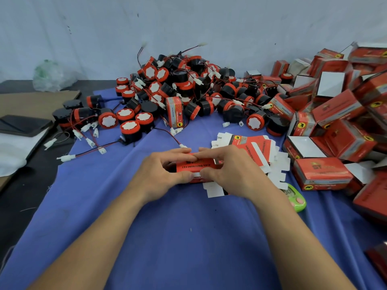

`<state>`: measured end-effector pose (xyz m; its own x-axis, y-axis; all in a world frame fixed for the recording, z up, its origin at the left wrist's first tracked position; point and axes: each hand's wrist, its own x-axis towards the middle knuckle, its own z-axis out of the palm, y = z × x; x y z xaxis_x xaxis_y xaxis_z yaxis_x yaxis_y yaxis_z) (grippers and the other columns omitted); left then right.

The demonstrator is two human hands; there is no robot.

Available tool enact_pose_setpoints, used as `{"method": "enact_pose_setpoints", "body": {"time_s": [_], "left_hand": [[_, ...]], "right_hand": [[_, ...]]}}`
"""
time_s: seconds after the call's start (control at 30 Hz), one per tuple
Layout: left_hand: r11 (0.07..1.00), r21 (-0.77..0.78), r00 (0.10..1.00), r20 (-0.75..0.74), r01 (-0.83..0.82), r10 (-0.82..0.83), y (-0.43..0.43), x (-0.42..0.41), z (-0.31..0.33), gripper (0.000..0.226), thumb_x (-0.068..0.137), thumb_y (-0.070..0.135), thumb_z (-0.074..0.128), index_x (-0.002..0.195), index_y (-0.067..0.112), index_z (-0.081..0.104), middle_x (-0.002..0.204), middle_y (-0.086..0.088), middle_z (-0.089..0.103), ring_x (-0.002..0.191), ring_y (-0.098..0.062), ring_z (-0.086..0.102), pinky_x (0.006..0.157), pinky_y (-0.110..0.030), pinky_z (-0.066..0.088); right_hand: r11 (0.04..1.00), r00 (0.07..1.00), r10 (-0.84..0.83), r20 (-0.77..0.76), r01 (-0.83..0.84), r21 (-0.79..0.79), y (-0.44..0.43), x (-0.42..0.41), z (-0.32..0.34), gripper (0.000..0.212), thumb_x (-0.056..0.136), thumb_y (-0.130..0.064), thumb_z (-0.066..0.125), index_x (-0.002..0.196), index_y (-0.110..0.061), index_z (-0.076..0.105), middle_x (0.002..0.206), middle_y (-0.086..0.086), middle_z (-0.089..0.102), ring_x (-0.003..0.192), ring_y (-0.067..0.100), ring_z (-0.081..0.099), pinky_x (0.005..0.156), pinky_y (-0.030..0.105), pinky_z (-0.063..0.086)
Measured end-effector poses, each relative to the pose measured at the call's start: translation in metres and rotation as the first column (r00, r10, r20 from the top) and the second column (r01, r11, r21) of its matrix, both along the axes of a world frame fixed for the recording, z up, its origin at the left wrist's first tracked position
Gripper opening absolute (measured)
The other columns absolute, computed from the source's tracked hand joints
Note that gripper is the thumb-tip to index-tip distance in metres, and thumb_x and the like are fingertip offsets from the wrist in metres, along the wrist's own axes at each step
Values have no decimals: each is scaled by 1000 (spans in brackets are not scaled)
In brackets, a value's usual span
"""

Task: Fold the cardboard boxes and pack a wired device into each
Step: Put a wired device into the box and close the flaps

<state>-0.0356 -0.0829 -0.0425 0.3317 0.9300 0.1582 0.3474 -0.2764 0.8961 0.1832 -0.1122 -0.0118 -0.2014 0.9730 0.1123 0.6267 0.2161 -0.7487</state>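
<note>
Cardboard box [195, 165], red with black print, not yet squared up, sits between my two hands over the blue cloth [167, 237], near the scene centre. My left hand [161, 172] grips its left end, fingers curled over the far edge and thumb pressed on the near edge. My right hand [228, 170] grips the right end the same way. Fingertips of both hands almost meet on top, and the thumbs almost meet at the near edge. Can't tell if the box rests on the cloth or is lifted off it.

Stack of flat boxes [251, 147] lies just right of and beyond my right hand, with white flaps fanned out, partly hidden under that hand. Wired devices [188, 86] are heaped at far centre by the wall and spill left. They have black bodies, red rims, white faces, red-black leads and white plugs. One upright red box [174, 114] stands at the heap's near edge. Folded boxes [335, 114] are heaped at right, several showing white flaps. Green gadget [297, 200] with pink buttons lies just right of my right forearm, partly covered by it. Loose white plug [67, 158] on a lead lies at the cloth's left edge. Off the cloth at left are a brown cardboard sheet [39, 101], a dark flat slab [23, 124] and, far left by the wall, a clear plastic bag [50, 76].
</note>
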Motion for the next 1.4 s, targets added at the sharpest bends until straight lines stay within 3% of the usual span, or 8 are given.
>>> {"method": "enact_pose_setpoints", "body": {"time_s": [0.13, 0.27, 0.4, 0.67, 0.87, 0.97, 1.3, 1.4], "left_hand": [[1000, 22, 999, -34, -9, 9, -1, 1, 4, 31, 88, 28, 83, 103, 54, 78, 125, 37, 66, 120, 13, 59, 106, -33, 52], [998, -25, 996, -72, 54, -55, -6, -2, 6, 53, 60, 49, 87, 111, 52, 74, 129, 35, 64, 119, 4, 64, 100, -33, 57], [999, -17, 994, -98, 52, -53, -8, -1, 4, 63, 57, 41, 87, 117, 49, 69, 124, 26, 68, 112, -5, 68, 96, -39, 59], [998, 47, 984, -174, 46, -37, -7, -1, 6, 88, 65, 20, 84, 141, 49, 54, 127, 31, 65, 116, 5, 64, 97, -25, 56], [997, 24, 982, -176, 67, -62, -6, -1, 6, 66, 65, 37, 81, 124, 61, 62, 118, 22, 72, 109, -4, 69, 95, -38, 59], [995, -68, 996, -33, 80, -82, -3, 1, 5, 52, 75, 54, 75, 126, 48, 69, 122, 15, 74, 114, -8, 69, 101, -41, 56], [989, -118, 994, 57, 94, -88, -3, 2, 6, 43, 80, 65, 62, 122, 55, 70, 124, 17, 73, 117, -7, 68, 103, -35, 52], [986, -131, 994, 56, 99, -92, -4, 2, 4, 34, 84, 51, 67, 117, 60, 70, 127, 19, 72, 120, -5, 66, 107, -37, 51]], "right_hand": [[999, 1000, -15, 11, 14, 29, -1, 2, 0, 40, 92, -30, 64, 113, -64, 64, 132, -31, 62, 115, -10, 59, 89, 12, 46], [999, 1000, 8, -5, -8, -31, -8, 5, 0, 45, 72, -48, 76, 111, -67, 64, 133, -35, 59, 99, -10, 64, 82, 20, 54], [1000, 1000, -12, 26, 12, -11, -9, 4, -7, 64, 67, -33, 84, 123, -54, 66, 136, -33, 58, 84, -14, 64, 62, 5, 44], [997, 990, -67, -124, 63, -36, -7, 4, -6, 39, 83, -32, 78, 116, -51, 72, 130, -30, 64, 107, -15, 60, 85, 9, 49], [992, 964, -123, -234, 112, -59, -5, 2, -12, 33, 86, -22, 77, 112, -42, 78, 117, -32, 69, 107, -11, 62, 87, 13, 50], [993, 963, -119, -244, 110, -50, -3, 2, -13, 30, 90, -20, 73, 112, -40, 79, 121, -27, 70, 112, -15, 59, 88, 7, 45], [996, 977, -30, -212, 12, -86, -3, 8, -13, 42, 88, -20, 66, 119, -49, 72, 130, -32, 63, 124, -15, 52, 108, 29, 46], [994, 968, 0, -250, -27, -105, -5, 8, -11, 46, 79, -24, 64, 117, -49, 73, 130, -32, 63, 127, -18, 47, 109, 30, 44]]}}
